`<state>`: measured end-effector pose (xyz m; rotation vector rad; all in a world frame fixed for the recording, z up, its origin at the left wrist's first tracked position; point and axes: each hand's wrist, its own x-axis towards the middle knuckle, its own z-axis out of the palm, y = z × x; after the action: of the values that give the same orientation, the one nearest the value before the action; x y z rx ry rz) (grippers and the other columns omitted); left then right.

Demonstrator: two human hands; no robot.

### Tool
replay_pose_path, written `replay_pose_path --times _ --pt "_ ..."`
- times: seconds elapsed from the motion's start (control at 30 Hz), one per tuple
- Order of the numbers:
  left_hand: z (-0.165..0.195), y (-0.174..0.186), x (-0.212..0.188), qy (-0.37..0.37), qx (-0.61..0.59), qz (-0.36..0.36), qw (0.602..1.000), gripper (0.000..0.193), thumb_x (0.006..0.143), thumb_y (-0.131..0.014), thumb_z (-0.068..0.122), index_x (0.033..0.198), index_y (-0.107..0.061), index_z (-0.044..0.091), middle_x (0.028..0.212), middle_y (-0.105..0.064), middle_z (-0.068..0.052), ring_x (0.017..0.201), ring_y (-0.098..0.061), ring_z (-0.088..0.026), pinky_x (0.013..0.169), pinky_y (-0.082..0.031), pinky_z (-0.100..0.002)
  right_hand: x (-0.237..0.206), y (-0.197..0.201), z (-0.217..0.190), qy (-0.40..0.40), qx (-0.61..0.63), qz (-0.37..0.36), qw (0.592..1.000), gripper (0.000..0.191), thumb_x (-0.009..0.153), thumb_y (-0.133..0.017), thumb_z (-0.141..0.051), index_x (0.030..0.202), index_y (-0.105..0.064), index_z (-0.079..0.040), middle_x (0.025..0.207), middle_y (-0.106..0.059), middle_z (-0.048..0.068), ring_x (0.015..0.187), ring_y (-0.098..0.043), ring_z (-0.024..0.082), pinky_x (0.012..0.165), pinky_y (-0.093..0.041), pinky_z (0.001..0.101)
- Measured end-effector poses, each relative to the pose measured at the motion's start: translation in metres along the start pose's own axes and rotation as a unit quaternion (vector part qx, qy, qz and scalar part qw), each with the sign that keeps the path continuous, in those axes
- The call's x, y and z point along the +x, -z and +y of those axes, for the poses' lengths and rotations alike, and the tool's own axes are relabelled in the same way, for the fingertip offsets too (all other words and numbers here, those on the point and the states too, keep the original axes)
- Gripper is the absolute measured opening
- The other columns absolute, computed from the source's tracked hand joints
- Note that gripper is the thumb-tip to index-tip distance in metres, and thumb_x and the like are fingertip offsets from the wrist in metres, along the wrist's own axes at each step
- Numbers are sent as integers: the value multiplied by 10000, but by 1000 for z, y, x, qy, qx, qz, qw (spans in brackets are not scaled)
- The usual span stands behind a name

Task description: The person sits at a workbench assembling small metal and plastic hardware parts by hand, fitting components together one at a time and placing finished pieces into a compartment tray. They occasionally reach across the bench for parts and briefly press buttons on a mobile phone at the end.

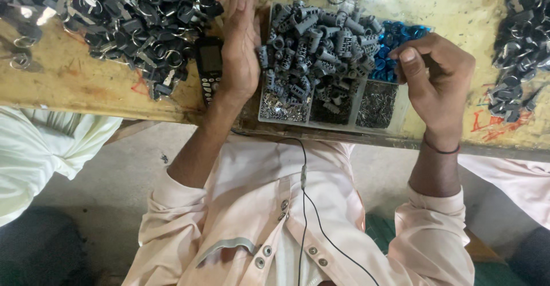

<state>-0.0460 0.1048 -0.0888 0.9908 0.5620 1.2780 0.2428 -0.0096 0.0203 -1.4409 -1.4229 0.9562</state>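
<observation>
worn yellow desk. left hand flat open against grey ribbed caps in tray, empty; right hand pinched shut, contents unclear. sorting step; next needs small-part pinch.

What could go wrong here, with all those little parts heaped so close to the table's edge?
The grey ribbed parts are piled above the tray walls, so the left hand beside them might knock some off. The tray sits right at the table edge, so a nudge could tip it. The phone lies under that wrist and could slide off too.
</observation>
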Motion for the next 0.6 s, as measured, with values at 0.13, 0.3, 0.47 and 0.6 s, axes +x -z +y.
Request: replay_pose_path --times 0.13,0.3,0.47,0.6 --pt "10 -7 -7 -8 62 -11 998 533 1070 -522 101 1590 -407 74 1592 -427 -93 1541 -336 -211 1339 -171 -332 1 -2 4 -7 2 -5 1000 261 1231 -601 -119 1070 -650 80 922 -664 88 734 -584 88 662 -459 210" --pt "21 -11 -23 16 58 -7 998 830 869 -433 -159 1634 -284 124 1641 -339 -101 1571 -290 -225 1361 -140 -348 1 0 4 -20 27 4 999 281 1254 -605 -142 1084 -645 78 906 -663 93 720 -581 91 662 -455 210" --pt "15 -7 -30 -5 31 -7 999 898 943 -410 -234 1665 -196 256 1659 -308 -83 1569 -317 -229 1370 -210 -383 -3 2 1 -15 24 23 999 295 1235 -596 -166 1060 -619 71 990 -693 114 732 -595 97 670 -482 219" --pt "14 -4 -32 0 -5 10 1000 885 1004 -423 -244 1656 -145 286 1679 -253 -95 1580 -291 -242 1352 -262 -451 -3 4 -3 -10 20 33 999 305 1231 -594 -184 1057 -614 66 955 -681 104 713 -598 105 640 -485 224"
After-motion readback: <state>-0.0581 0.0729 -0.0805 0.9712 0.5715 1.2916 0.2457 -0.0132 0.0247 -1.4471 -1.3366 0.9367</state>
